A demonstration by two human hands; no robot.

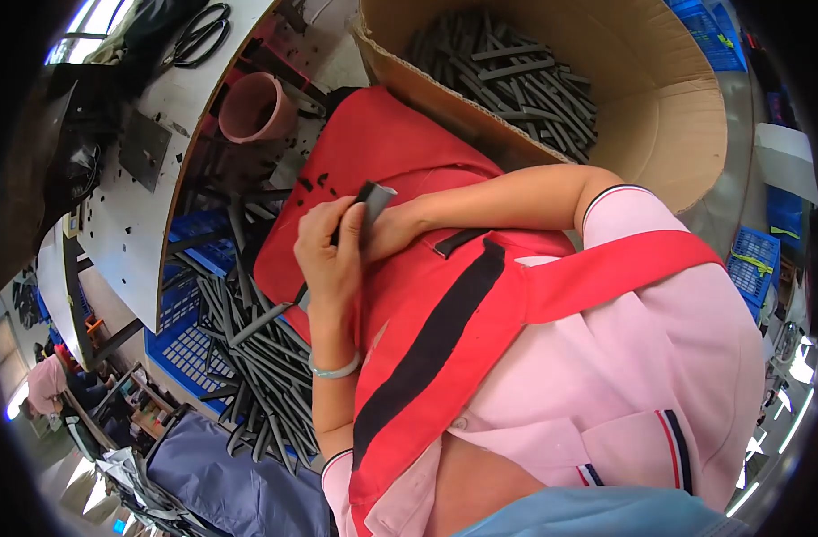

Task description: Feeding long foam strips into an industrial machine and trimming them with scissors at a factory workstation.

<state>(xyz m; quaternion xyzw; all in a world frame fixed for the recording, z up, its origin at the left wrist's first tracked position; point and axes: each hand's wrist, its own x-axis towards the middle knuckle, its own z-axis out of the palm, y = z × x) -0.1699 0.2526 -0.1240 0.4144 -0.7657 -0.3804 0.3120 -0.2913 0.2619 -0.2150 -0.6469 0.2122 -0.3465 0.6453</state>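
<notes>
My left hand point(326, 240) is closed round a short dark grey tube point(376, 204), held above my red apron point(400, 134). One open end of the tube points up and away. My right hand point(394, 231) sits close beside it on the right, partly covered by the tube and left hand. Its fingers are hidden, so I cannot tell whether it grips anything. Small black scraps point(322, 180) lie on the apron near the left hand. Many loose grey tubes point(257, 367) are heaped to the left of my lap.
A large cardboard box point(668, 116) at the far right holds grey tubes point(516, 85). At left, a blue crate point(181, 345) lies under the tube heap. A white table point(131, 237) bears black scissors point(199, 38). Beside it stands a pink bucket point(239, 112).
</notes>
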